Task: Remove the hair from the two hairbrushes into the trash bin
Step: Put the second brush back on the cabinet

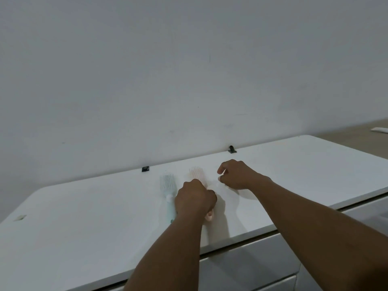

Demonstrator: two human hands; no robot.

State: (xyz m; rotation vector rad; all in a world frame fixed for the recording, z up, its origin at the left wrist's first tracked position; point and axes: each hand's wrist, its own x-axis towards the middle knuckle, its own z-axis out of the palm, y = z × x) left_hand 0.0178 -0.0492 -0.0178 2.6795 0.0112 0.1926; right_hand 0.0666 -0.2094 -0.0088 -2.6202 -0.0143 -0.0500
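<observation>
Two hairbrushes lie side by side on a white table top point(84, 217), bristles up, heads toward the wall. The pale blue hairbrush point(168, 185) is on the left, untouched. The pink hairbrush point(196, 174) is on the right; my left hand point(194, 199) is closed around its handle, whose end sticks out below the fist. My right hand point(237, 175) hovers just right of the pink brush head with thumb and fingers curled close; whether it pinches hair I cannot tell. No trash bin is in view.
A bare white wall rises right behind the table. Two small black clips point(145, 169) point(232, 149) sit on the table's back edge. White drawer fronts point(252, 267) lie below the front edge. A wooden floor point(357, 131) shows at far right.
</observation>
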